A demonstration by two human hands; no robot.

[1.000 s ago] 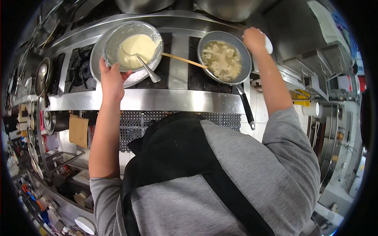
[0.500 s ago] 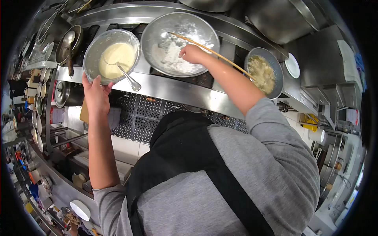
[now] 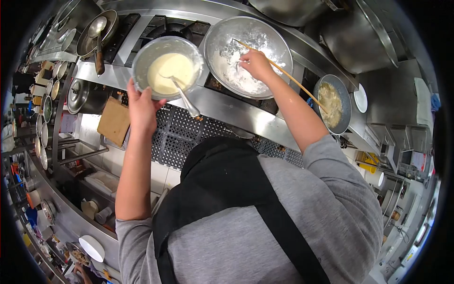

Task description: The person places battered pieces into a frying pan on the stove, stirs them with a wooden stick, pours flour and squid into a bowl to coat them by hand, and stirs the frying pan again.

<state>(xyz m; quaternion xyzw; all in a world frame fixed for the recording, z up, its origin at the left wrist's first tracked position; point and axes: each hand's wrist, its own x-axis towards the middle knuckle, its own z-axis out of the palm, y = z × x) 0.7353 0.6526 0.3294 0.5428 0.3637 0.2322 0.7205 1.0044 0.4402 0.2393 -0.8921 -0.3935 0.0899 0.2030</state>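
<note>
My left hand (image 3: 144,111) grips the near rim of a metal bowl (image 3: 138,75) of pale batter (image 3: 161,85), tilted towards me at the stove's front edge. A spoon (image 3: 185,97) stands in the batter, its handle over the near rim. Inside a larger steel mixing bowl (image 3: 279,40) with white flour (image 3: 243,83), my right hand (image 3: 257,65) has its fingers bent and a little apart, with nothing visible in them. A long wooden stick (image 3: 294,81) runs from this bowl past the knuckles to a pan (image 3: 346,106) of bubbling oil with pale food (image 3: 329,106).
At the left, a pan (image 3: 113,21) holds a ladle (image 3: 97,27). A burner (image 3: 170,29) lies behind the batter bowl. Large pots (image 3: 357,40) stand at the back right, near a white plate (image 3: 360,98). Below, a perforated black mat (image 3: 182,130) covers the floor.
The view has shifted and turned. The batter bowl has moved right relative to the ladle pan, uncovering the burner. My right hand has gone farther into the flour bowl, and its fingers have spread slightly.
</note>
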